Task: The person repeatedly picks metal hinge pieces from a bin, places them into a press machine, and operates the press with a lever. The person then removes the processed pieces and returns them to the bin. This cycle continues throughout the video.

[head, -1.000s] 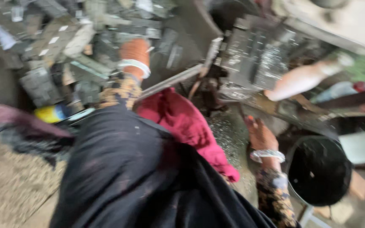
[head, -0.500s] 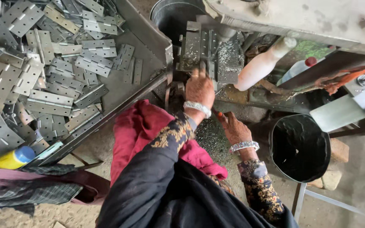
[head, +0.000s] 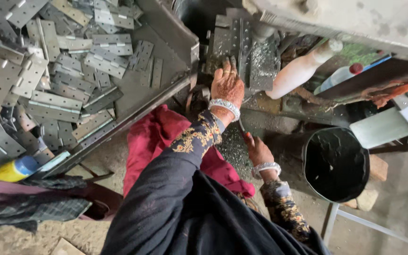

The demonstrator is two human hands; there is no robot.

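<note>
A yellow bottle with a blue cap (head: 12, 170) lies at lower left; a clear red-capped bottle (head: 340, 75) sits upper right

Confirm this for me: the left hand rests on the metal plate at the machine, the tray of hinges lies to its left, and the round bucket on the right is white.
Not quite. In the head view the bucket is black, not white. The rest stands: the left hand rests on the metal plate at the machine, and the tray of hinges lies to its left.

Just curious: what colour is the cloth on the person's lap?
Deep red cloth, seen best in the head view.
</note>
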